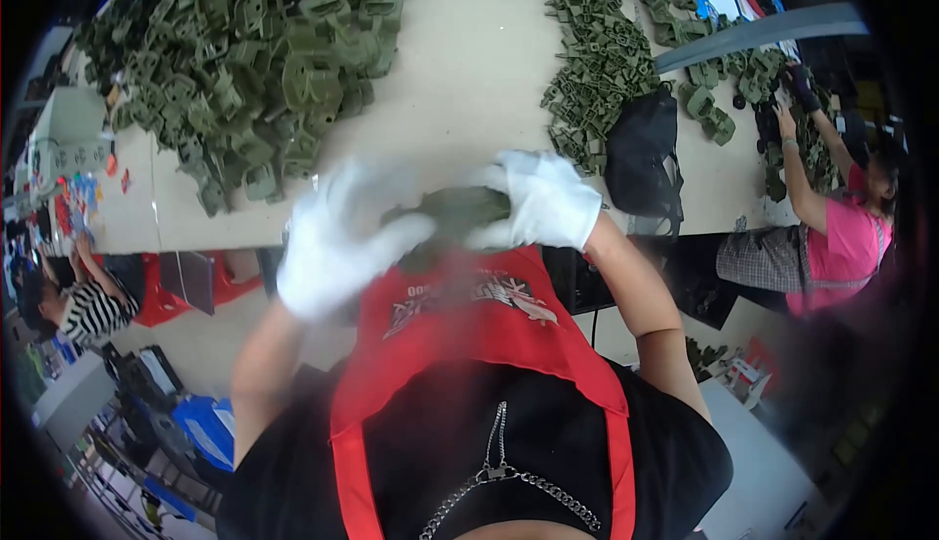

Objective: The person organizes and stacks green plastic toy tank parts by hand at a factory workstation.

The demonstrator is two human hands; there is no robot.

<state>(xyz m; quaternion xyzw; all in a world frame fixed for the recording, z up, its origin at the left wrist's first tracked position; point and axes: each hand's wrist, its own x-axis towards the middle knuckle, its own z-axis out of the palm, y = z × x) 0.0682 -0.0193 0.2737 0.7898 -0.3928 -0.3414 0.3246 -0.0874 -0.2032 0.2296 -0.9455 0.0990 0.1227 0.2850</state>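
Note:
White gloves cover both my hands at the near edge of the table. My right hand grips an olive-green plastic part, with its fingers over the far side and its thumb below. The part is blurred, so its exact shape is unclear. My left hand is at the part's left end, thumb stretched toward it and fingers apart, smeared by motion. Whether the left hand touches the part cannot be made out. Left of and beyond my hands lies a big heap of olive-green molded parts.
Smaller green parts form a long pile at right, beside a black bag. A grey bar crosses the far right. A person in pink works at the right; another in stripes at the left. A power strip box stands far left.

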